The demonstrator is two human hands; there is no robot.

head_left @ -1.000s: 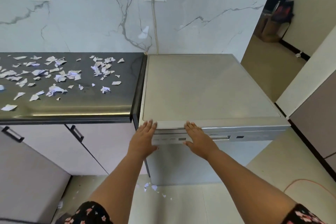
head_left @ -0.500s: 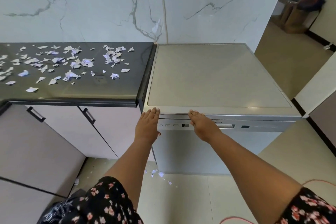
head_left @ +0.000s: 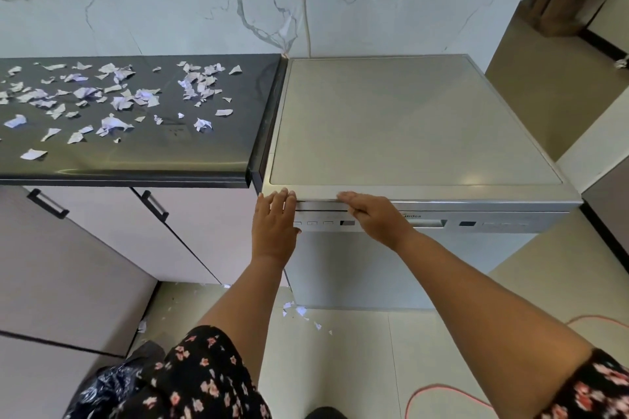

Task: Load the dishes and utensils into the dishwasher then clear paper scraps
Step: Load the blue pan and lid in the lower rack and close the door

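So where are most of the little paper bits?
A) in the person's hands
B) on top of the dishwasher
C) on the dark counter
C: the paper bits lie scattered on the dark counter, left of the dishwasher, while the left hand and right hand lie flat on its front edge with no paper in them.

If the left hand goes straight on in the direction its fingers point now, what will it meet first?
Probably the dishwasher: the left hand lies flat against the door front, with its fingertips at the front lip of the top. Whether they touch that lip or would clear it, I cannot tell.
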